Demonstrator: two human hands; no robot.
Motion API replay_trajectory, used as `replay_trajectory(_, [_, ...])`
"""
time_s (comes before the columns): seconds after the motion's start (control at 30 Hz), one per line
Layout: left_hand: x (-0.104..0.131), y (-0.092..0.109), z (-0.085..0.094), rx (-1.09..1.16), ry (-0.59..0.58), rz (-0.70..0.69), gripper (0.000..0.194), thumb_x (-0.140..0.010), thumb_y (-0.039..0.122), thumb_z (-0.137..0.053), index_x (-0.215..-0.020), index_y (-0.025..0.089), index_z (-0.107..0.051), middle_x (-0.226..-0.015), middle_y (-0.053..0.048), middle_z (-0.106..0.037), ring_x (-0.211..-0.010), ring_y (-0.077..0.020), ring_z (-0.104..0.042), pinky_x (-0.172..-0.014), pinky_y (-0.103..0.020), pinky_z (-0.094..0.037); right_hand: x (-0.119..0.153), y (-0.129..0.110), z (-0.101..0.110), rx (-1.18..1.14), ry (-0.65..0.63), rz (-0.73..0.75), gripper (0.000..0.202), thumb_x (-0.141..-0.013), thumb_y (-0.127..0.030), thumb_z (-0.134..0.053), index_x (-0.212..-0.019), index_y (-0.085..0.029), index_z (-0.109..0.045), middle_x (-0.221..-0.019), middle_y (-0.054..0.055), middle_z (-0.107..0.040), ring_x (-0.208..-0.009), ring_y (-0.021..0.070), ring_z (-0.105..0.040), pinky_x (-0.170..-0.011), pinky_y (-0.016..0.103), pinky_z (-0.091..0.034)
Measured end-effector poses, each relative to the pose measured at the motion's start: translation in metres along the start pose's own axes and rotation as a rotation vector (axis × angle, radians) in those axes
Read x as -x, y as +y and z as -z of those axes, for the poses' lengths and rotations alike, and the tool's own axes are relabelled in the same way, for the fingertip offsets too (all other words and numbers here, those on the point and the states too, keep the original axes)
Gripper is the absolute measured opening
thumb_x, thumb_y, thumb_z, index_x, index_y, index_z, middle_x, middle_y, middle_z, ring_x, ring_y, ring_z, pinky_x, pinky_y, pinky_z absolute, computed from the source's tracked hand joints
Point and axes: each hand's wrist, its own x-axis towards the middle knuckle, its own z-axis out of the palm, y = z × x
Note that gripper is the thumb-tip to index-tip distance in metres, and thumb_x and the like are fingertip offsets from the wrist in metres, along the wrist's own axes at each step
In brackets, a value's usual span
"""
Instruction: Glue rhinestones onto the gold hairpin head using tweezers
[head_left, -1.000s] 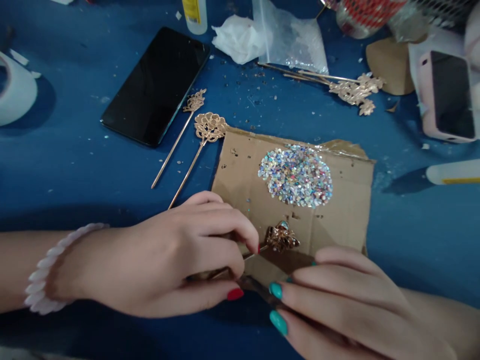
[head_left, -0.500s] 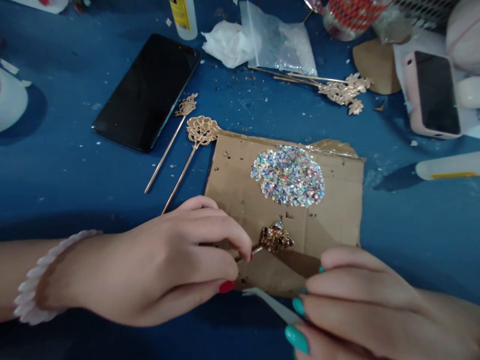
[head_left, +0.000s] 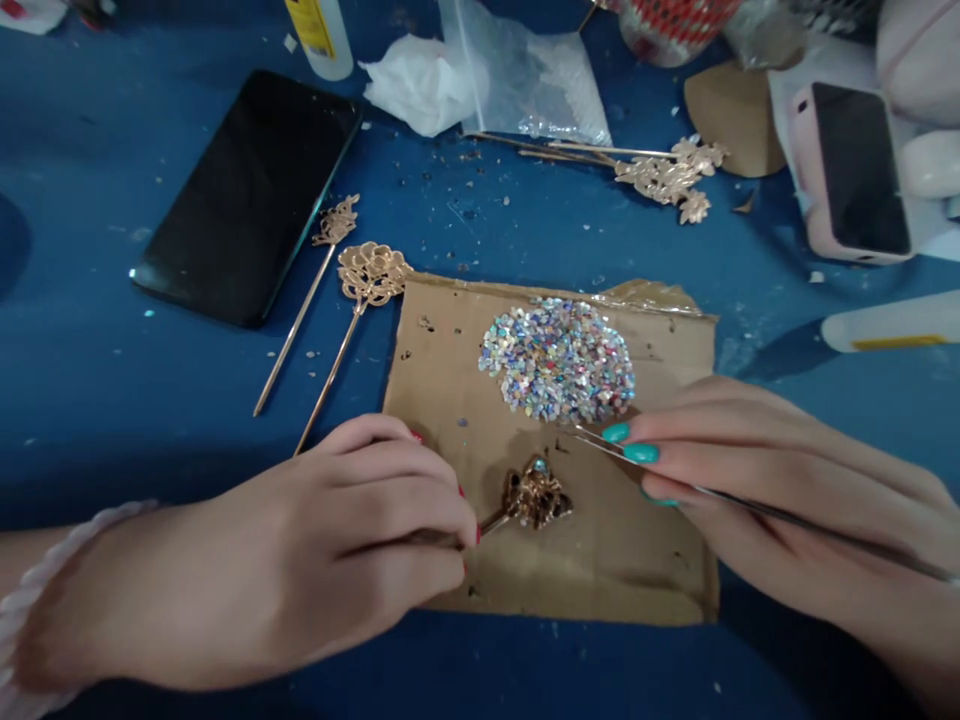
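My left hand (head_left: 322,560) is closed round the stem of a gold hairpin (head_left: 537,497), whose openwork head lies over the lower part of a cardboard piece (head_left: 600,570). One shiny bluish stone shows at the top of that head. Between the fingers and thumb of my right hand (head_left: 772,490) are slim metal tweezers (head_left: 598,440). Their tips point left, close to the lower edge of a heap of small iridescent stones (head_left: 559,360) on the cardboard. Whether the tips grip a stone is too small to tell.
Two more gold hairpins (head_left: 373,273) lie left of the cardboard, beside a black phone (head_left: 247,200). Behind are a glue bottle (head_left: 321,38), crumpled tissue (head_left: 421,85), a plastic bag (head_left: 551,85) and further hairpins (head_left: 660,178). A pink device (head_left: 855,175) and white tube (head_left: 892,322) stand right.
My right hand has moved up and away from the near edge, bringing the tweezers to the stones. My left hand still holds the hairpin. The view has shifted slightly.
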Motion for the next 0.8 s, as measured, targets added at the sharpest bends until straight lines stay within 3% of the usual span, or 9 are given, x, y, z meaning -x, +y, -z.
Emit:
replay_trajectory(0.2, [0.003,0.001,0.0,-0.112,-0.026,0.041,0.023,-0.098,0.012,-0.06,-0.117,0.022,-0.066,-0.114,-0.002,-0.074,-0.115,-0.0168,-0.065,-0.111,-0.032,-0.043,-0.009,-0.002,-0.004,-0.011,-0.088,0.009,0.019,-0.092,-0.01,-0.065,-0.097,-0.027,-0.072,-0.104,0.001,-0.078,-0.09,0.019,-0.076,-0.089,0.036,-0.066])
replay_trajectory(0.37, [-0.001,0.003,0.003,-0.133,-0.058,0.06,0.02,-0.098,0.012,-0.06,-0.113,0.023,-0.068,-0.11,-0.001,-0.074,-0.109,-0.0152,-0.067,-0.109,-0.029,-0.047,-0.008,0.005,-0.011,0.061,0.083,0.026,0.022,-0.09,-0.004,-0.065,-0.097,-0.025,-0.066,-0.097,0.0,-0.077,-0.089,0.0143,-0.074,-0.091,0.029,-0.063])
replay_trajectory(0.5, [-0.003,0.004,0.003,-0.133,-0.047,0.082,0.017,-0.098,0.015,-0.061,-0.11,0.024,-0.069,-0.107,0.0,-0.074,-0.106,-0.0148,-0.067,-0.105,-0.028,-0.05,-0.009,0.011,-0.013,0.116,0.142,0.014,0.022,-0.09,-0.005,-0.065,-0.096,-0.026,-0.067,-0.094,-0.001,-0.077,-0.09,0.0147,-0.074,-0.092,0.03,-0.062])
replay_trajectory(0.67, [-0.005,0.005,0.002,-0.138,-0.043,0.084,0.017,-0.1,0.015,-0.057,-0.11,0.025,-0.069,-0.105,0.0,-0.075,-0.106,-0.015,-0.067,-0.104,-0.029,-0.051,-0.011,0.012,-0.008,0.076,0.159,-0.058,0.024,-0.091,-0.007,-0.062,-0.094,-0.03,-0.069,-0.09,-0.003,-0.077,-0.09,0.0153,-0.075,-0.09,0.029,-0.062])
replay_trajectory(0.8, [-0.005,0.006,0.002,-0.136,-0.039,0.095,0.019,-0.102,0.015,-0.054,-0.11,0.025,-0.068,-0.105,0.0,-0.075,-0.106,-0.0143,-0.067,-0.105,-0.029,-0.049,-0.007,0.006,-0.005,0.036,0.075,0.044,0.009,-0.094,-0.018,-0.067,-0.096,-0.027,-0.069,-0.092,-0.004,-0.078,-0.084,0.012,-0.075,-0.088,0.024,-0.062])
